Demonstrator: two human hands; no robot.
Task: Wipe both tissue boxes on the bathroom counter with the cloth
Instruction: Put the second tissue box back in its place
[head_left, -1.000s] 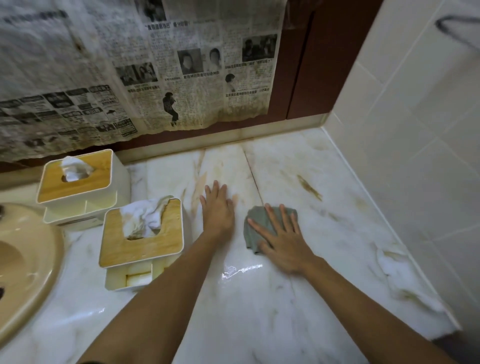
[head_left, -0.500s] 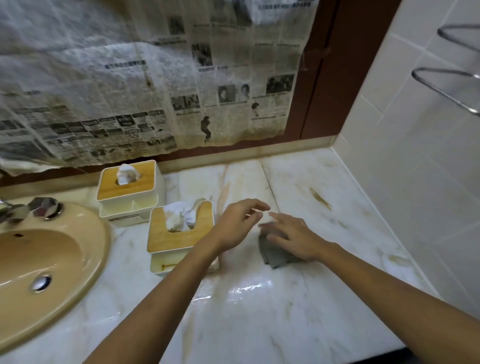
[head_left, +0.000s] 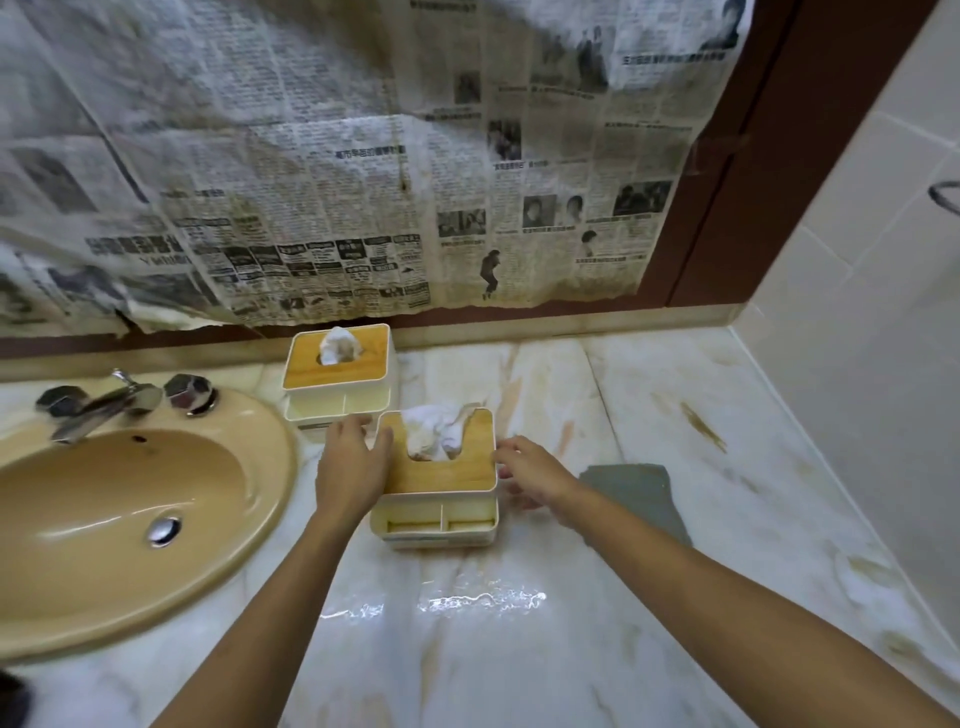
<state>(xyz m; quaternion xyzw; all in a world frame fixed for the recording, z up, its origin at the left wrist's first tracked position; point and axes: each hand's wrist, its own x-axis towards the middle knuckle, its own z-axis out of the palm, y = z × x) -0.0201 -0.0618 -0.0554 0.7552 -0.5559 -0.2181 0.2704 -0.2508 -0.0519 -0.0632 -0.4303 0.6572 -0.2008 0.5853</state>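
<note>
Marble counter (head_left: 519, 649) wet and glossy in front of the sink (head_left: 130, 519). Near tissue box (head_left: 441, 483) sits just in front of the rear tissue box (head_left: 337, 376). Left hand (head_left: 353, 467), fingers spread, lies against its left side; right hand (head_left: 530, 470), loosely open and empty, hovers at its right edge. Grey cloth (head_left: 634, 493) lies flat, unheld, beside the right forearm. Risks: box sliding on the wet surface, loose tissue (head_left: 434, 434) getting damp, bamboo lid (head_left: 457, 467) shifting under uneven grip.

Tan oval sink (head_left: 104, 571) with chrome faucet (head_left: 104, 402) at left, yellowed newspaper (head_left: 337, 166) covering back wall, pale tiled wall (head_left: 878, 291) at right, dark red-brown frame (head_left: 737, 208) between.
</note>
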